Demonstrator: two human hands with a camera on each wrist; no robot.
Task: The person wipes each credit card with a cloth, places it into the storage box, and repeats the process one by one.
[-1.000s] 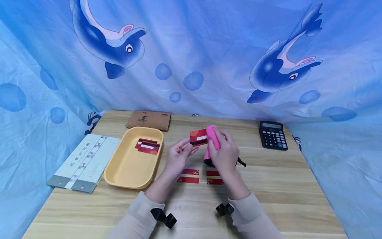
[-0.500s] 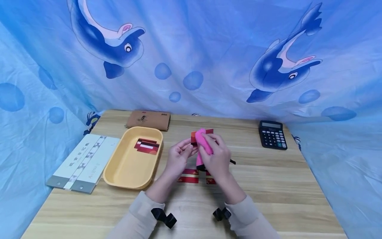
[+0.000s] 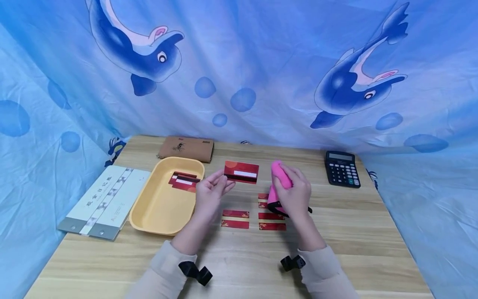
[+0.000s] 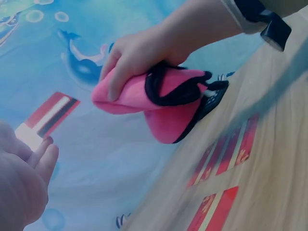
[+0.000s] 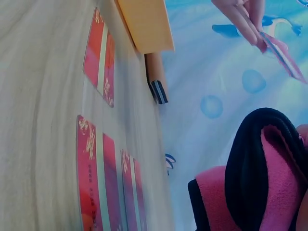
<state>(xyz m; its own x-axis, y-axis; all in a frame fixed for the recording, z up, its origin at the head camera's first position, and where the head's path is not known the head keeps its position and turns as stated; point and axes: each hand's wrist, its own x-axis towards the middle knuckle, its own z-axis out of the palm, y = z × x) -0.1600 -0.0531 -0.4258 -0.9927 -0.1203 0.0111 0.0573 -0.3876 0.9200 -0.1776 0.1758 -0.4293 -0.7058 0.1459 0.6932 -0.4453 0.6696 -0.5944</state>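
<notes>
My left hand (image 3: 210, 193) pinches a red card (image 3: 241, 172) by its left edge, its dark stripe and white strip showing. My right hand (image 3: 296, 193) grips a bunched pink cloth (image 3: 282, 177) with black edging, apart from the card. In the left wrist view the cloth (image 4: 166, 94) hangs folded from the curled fingers. Below the hands on the table lie a red card (image 3: 235, 224) at the left and two more at the right, the nearer one (image 3: 272, 226) partly overlapped in view by the cloth's edge.
A yellow tray (image 3: 164, 207) with red cards (image 3: 184, 183) in it stands left of my left hand. Beyond it is a brown wallet (image 3: 190, 149); a notebook (image 3: 108, 199) lies at the far left. A black calculator (image 3: 341, 169) sits at the back right.
The cloth was over the card half a second ago; my right hand has drawn it away to the right. My left hand has moved left with the card, which now shows uncovered.
</notes>
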